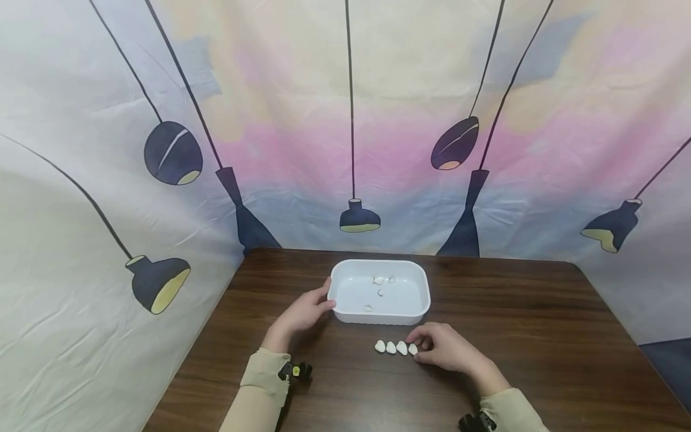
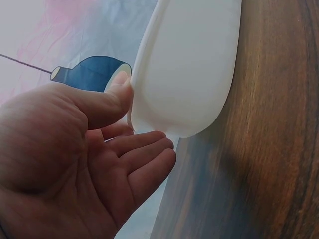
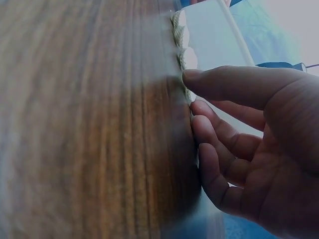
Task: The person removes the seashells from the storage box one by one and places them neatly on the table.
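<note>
My left hand point(image 1: 303, 309) grips the left end of a white rectangular dish point(image 1: 345, 317), its thumb point(image 2: 119, 92) at the rim. A few small pale shells lie inside; one shell point(image 1: 369, 308) is near the front wall. Before the dish, several white seashells form a short row on the table; the leftmost is a rounded shell point(image 1: 380, 346). At the row's right end, my right hand point(image 1: 445, 348) pinches the last shell point(image 1: 412, 349) between thumb and fingers. In the right wrist view, that shell is mostly hidden behind the thumb point(image 3: 194, 77), and ribbing shows on another shell point(image 3: 179, 37).
The dark brown wooden table point(image 1: 540, 336) extends to both sides of the dish. A printed cloth point(image 1: 399, 150) with hanging-lamp pictures stands behind its far edge. Small black cameras are strapped at both wrists.
</note>
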Tool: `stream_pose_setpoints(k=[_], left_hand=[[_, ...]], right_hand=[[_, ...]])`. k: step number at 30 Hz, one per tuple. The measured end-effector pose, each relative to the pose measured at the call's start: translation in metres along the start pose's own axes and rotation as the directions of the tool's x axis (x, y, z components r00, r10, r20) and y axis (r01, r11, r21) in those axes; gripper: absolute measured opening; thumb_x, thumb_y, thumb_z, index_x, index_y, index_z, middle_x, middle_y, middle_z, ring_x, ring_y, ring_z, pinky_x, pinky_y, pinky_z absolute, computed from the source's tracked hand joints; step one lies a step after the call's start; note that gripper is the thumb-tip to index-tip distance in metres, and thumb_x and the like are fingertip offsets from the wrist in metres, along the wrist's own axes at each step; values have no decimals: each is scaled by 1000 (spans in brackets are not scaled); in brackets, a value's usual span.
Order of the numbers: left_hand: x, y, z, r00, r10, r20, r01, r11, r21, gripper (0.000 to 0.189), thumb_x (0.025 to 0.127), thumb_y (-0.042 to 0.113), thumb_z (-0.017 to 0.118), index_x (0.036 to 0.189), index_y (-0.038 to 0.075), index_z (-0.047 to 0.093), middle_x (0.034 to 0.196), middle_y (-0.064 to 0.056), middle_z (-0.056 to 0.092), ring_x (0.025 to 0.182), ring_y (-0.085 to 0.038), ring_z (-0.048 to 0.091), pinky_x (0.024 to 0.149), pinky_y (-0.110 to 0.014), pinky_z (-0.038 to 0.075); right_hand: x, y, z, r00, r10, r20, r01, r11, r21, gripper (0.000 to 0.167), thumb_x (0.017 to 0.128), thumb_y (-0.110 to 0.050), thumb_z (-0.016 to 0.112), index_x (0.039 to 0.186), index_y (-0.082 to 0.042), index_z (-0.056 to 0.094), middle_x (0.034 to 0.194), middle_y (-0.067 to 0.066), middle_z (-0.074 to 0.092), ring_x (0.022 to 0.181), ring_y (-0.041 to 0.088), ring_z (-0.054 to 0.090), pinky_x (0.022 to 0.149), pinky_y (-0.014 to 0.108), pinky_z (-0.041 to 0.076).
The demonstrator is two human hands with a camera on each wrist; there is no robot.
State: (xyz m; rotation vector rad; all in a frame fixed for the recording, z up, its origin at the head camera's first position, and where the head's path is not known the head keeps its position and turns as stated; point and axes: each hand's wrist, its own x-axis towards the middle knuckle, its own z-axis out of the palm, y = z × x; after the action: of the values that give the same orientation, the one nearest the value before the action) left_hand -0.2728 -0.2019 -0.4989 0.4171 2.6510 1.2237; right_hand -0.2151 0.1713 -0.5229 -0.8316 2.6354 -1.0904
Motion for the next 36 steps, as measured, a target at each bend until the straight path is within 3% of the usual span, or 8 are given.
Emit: stream_pose_setpoints(k=[10, 19, 36], left_hand=[[1, -2, -1, 1000, 0, 3, 0, 1000, 4, 67, 112, 26, 59, 168, 3, 29, 170, -15, 36, 155, -35, 38, 125, -57, 30], [1, -3, -1, 1000, -2, 5, 1, 1000, 13, 67, 112, 25, 58, 168, 3, 29, 170, -15, 35, 155, -36, 37, 125, -58, 31], [0, -1, 1, 1000, 0, 2, 0, 1000, 12, 66, 112, 23, 58, 167, 2, 29, 170, -15, 35, 155, -35, 38, 125, -56, 31]], right_hand=[[4, -2, 4, 998, 52, -32, -53, 998, -16, 22, 84, -21, 93, 100, -16, 78, 87, -12, 67, 80, 3, 60, 72, 26, 53], [5, -1, 6, 997, 66, -34, -67, 997, -29, 20, 82, -13, 92, 97, -16, 78, 85, -11, 66, 80, 5, 60, 71, 26, 53], [2, -2, 3, 997, 69, -20, -69, 998, -12, 22, 83, -16, 92, 101, -14, 78, 88, -11, 67, 82, 4, 61, 73, 26, 54]])
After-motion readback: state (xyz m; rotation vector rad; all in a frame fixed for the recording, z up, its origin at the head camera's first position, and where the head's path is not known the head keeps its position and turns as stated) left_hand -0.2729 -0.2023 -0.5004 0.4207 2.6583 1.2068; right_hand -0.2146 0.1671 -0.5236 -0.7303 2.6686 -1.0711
